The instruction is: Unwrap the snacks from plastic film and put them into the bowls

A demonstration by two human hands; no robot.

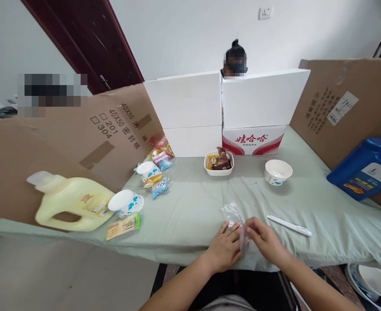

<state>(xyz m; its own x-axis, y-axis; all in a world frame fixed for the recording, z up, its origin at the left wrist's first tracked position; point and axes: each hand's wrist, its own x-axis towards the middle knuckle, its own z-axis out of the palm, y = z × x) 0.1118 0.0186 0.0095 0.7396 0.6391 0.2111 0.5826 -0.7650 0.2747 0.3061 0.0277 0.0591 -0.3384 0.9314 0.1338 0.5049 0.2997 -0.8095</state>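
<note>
My left hand and my right hand meet at the near edge of the table, both pinching a clear plastic bag. The bag's crinkled top lies on the green cloth just beyond my fingers, and part of it hangs between my hands. A white pen-like tool lies on the cloth just right of my right hand. Farther back stand a white bowl and a small white dish of wrapped snacks.
A yellow jug, two paper cups and loose snack packets sit at the left. A blue jug leans at the right. White boxes and cardboard panels wall the table; a person's head shows behind them.
</note>
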